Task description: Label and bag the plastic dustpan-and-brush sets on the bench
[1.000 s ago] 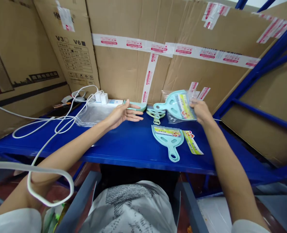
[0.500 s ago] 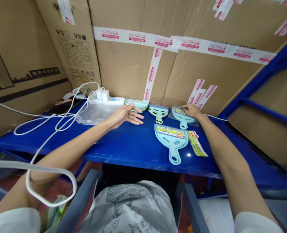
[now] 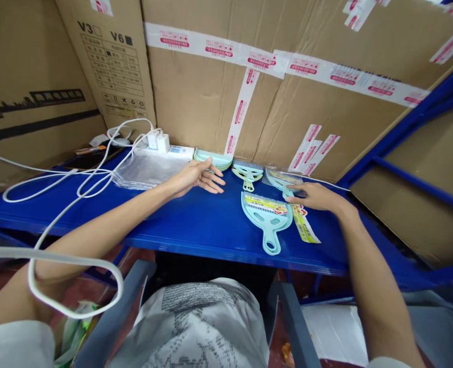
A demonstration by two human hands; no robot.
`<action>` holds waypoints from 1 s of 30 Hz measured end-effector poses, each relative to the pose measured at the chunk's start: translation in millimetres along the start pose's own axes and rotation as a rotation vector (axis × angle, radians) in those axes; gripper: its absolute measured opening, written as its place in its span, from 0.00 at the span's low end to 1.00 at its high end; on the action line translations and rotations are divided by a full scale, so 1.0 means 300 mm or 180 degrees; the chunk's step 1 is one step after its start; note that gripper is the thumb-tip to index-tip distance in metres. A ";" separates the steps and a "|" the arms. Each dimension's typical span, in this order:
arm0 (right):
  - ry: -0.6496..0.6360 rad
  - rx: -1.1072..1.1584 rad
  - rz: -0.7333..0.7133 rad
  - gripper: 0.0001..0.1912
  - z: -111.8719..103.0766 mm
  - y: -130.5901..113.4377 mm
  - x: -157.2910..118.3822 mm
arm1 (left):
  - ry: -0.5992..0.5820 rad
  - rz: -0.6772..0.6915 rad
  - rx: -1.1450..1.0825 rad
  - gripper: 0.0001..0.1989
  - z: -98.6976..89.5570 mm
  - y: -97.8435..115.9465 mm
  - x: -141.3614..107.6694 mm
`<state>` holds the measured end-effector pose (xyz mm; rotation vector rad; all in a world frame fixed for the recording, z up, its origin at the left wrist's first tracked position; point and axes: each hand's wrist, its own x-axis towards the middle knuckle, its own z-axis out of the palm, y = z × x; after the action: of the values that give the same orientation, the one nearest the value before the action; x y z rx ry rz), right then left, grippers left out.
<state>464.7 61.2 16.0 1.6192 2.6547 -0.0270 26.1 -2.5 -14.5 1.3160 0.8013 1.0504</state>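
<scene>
My left hand (image 3: 200, 178) hovers over the blue table with its fingers spread and nothing in it, close to a stack of pale green dustpans (image 3: 215, 158). My right hand (image 3: 313, 196) has its fingers stretched out, over the handle end of a bagged light-blue dustpan set (image 3: 279, 179); whether it touches is hard to see. In front of me lies another light-blue dustpan and brush set (image 3: 271, 225) with a yellow label strip across it. A loose yellow label card (image 3: 303, 223) is beside it, below my right hand. Small brushes (image 3: 247, 173) lie between the stack and the bagged set.
Clear plastic bags (image 3: 144, 168) are piled at the left, in front of a white power strip (image 3: 182, 152) with plugs. A looping white cable (image 3: 84, 185) crosses the table's left side and hangs near my left arm. Taped cardboard (image 3: 199, 97) walls the back.
My right hand has drawn back from the bagged dustpan set's top toward me, down to near its handle. My left hand stays almost where it was. The view has shifted slightly.
</scene>
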 end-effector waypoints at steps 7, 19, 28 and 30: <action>0.0204 0.0154 -0.0290 0.27 0.050 -0.016 0.026 | 0.0042 0.0037 0.0051 0.32 -0.007 -0.002 0.003; 0.0461 -0.0007 -0.0432 0.24 0.094 -0.023 0.083 | 0.0151 0.0160 0.0352 0.31 -0.015 -0.015 0.015; 0.0342 -0.0159 -0.0301 0.20 0.056 -0.042 0.072 | 0.0302 0.1682 0.3875 0.19 -0.168 0.029 0.029; 0.0690 -0.0273 -0.0126 0.24 0.027 -0.089 0.060 | 0.0051 0.1742 0.4144 0.25 -0.200 0.015 0.039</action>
<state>432.8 64.7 7.2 1.6288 2.7995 0.2733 -25.8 29.9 -16.1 2.7398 1.2424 0.9180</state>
